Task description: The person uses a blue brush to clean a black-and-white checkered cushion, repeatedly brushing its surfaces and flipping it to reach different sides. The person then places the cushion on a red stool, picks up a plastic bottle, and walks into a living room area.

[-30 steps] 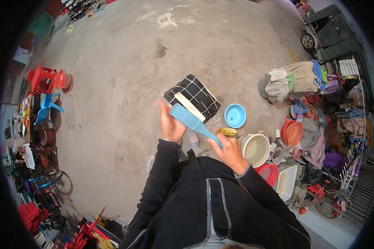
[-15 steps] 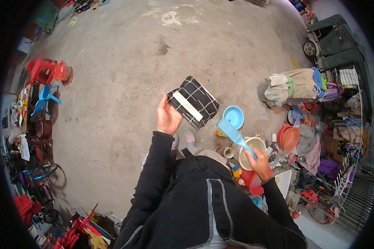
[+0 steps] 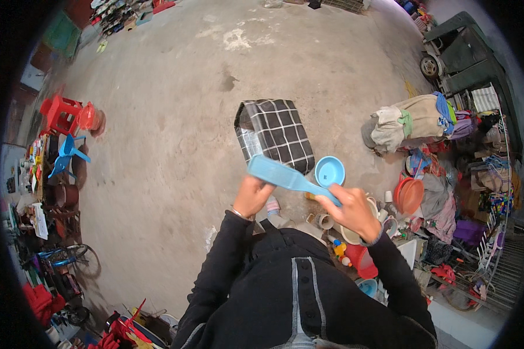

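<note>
My right hand (image 3: 355, 212) is closed round the handle of a blue plastic brush (image 3: 279, 174), whose flat head points left; no bristles show. Just behind the head, my left hand (image 3: 252, 196) is closed at the near-left edge of a black bag with a white grid pattern (image 3: 282, 131). The brush head covers part of those fingers and of the bag's near edge. Along its left side the bag gapes and shows a silvery lining. Beside its lower right corner stands a light blue basin (image 3: 330, 171).
On the right lie a red basin (image 3: 410, 195), a yellow and blue toy (image 3: 339, 249) and a cloth-draped heap (image 3: 416, 119). A red stool (image 3: 61, 113), a blue chair (image 3: 68, 152) and a bicycle (image 3: 70, 255) stand left. Concrete floor (image 3: 157, 145) stretches between.
The bag has turned, so its pale strip is out of sight and its silvery inside shows. My right hand has brought the brush left, across the bag's near edge and my left hand.
</note>
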`<state>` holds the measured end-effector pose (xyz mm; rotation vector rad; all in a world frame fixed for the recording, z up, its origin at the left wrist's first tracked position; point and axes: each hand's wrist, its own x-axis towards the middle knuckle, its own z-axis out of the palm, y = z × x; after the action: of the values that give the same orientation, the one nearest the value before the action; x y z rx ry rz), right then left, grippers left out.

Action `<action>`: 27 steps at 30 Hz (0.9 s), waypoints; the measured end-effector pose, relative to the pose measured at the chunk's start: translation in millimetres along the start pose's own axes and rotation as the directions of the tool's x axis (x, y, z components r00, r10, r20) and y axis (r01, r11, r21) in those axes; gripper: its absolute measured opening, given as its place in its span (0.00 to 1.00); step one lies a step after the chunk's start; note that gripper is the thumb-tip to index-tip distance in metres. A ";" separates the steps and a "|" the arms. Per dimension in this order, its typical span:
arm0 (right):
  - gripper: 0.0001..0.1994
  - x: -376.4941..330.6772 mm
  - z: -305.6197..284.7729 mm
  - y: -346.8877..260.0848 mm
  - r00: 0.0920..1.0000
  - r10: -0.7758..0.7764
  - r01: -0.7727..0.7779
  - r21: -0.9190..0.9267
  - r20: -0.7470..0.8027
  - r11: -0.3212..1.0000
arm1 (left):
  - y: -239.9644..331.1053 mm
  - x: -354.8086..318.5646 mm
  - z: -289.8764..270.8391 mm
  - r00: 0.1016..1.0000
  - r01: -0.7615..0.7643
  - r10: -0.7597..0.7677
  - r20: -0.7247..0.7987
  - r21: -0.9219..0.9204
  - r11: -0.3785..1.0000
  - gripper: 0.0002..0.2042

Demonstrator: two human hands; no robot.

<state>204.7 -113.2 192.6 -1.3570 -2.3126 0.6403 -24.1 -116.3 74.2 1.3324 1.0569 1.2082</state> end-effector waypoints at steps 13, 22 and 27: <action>0.17 57.9 1.4 25.5 0.978 -0.198 0.204 -0.132 0.060 0.970 | 38.6 -23.8 -27.2 0.985 -0.148 0.116 0.130 0.270 0.951 0.06; 0.19 53.2 -6.3 16.8 0.974 -0.225 0.226 -0.075 0.027 0.971 | 52.1 -29.1 -32.7 0.972 -0.182 0.117 0.203 0.338 0.924 0.09; 0.17 71.8 -17.1 47.7 0.999 -0.018 0.013 -0.126 -0.041 0.992 | 57.6 -27.9 -33.1 0.960 -0.223 0.149 0.236 0.325 0.919 0.08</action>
<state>214.6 -26.1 186.8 -1.3921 -2.3622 0.4632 -61.3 -146.3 128.1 1.8310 1.0418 1.0176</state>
